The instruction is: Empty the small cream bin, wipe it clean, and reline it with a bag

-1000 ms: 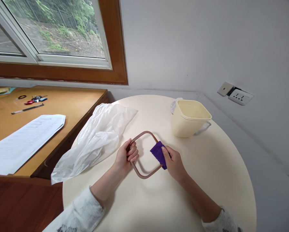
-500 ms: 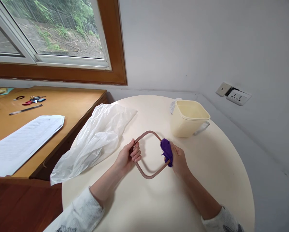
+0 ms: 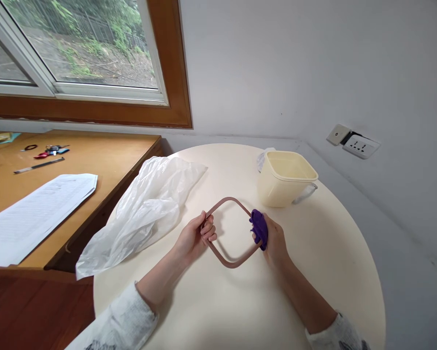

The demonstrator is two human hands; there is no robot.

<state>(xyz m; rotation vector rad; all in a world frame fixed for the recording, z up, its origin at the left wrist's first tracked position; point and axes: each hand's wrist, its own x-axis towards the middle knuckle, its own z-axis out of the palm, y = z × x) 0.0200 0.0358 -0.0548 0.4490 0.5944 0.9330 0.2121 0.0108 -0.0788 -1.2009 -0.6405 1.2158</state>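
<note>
A brown square frame with rounded corners is held up over the round cream table. My left hand has its fingers wrapped round the frame's left corner. A crumpled purple cloth covers the right corner, and my right hand grips it there from the outside, pressing the cloth round the frame. Some of my right fingers are hidden behind the cloth.
A cream bin stands at the table's back right, with clear plastic beside it. On the left lies a crumpled white plastic bag. The wooden desk holds papers, keys and a pen.
The frame, the purple cloth and my right hand have shifted slightly to the right. My left hand has moved a little the same way, still holding its corner.
</note>
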